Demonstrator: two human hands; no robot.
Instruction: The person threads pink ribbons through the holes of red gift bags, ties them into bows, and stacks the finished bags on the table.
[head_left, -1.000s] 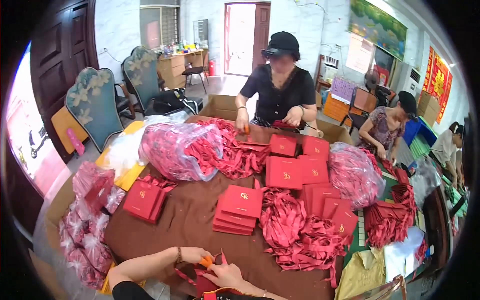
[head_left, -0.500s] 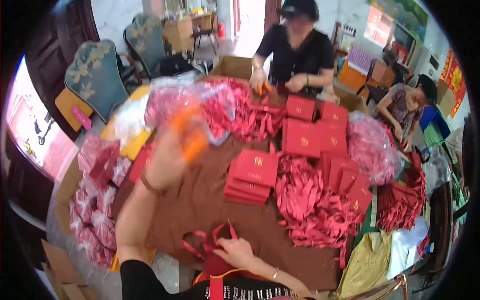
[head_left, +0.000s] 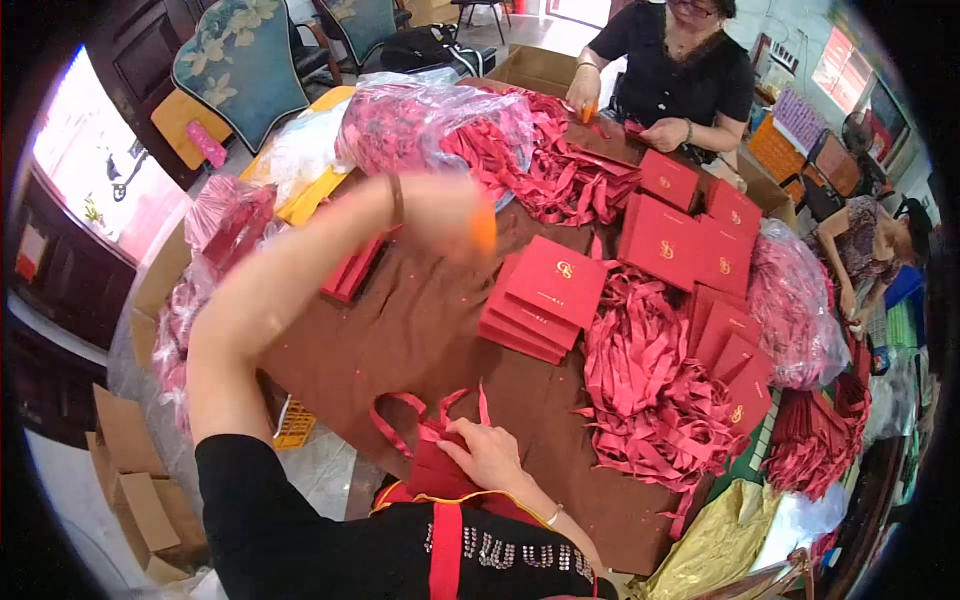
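My left hand (head_left: 440, 215), blurred by motion, is raised over the brown cloth and closed around an orange scissors-like tool (head_left: 484, 228). Its exact kind is lost in the smear. Close to my body, my right hand (head_left: 487, 452) has its fingers bent over a red bag-like piece (head_left: 432, 466) at the near table edge. Loops of red ribbon (head_left: 398, 408) stick up from that piece beside my fingers; part of it is hidden under my hand. Beyond my right hand lies a stack of flat red packets (head_left: 552, 290) with gold print.
Loose red ribbons (head_left: 645, 370) heap up on the right, beside more red packets (head_left: 668, 240). Plastic-wrapped red bundles (head_left: 400, 125) lie at the far left. Across the brown-covered table (head_left: 360, 350), a person (head_left: 675, 75) handles an orange tool; another person (head_left: 870, 240) works at right.
My left hand has swept to the right across the table with the orange tool. My right hand remains on the red piece. The whole view has shifted, tilting downward.
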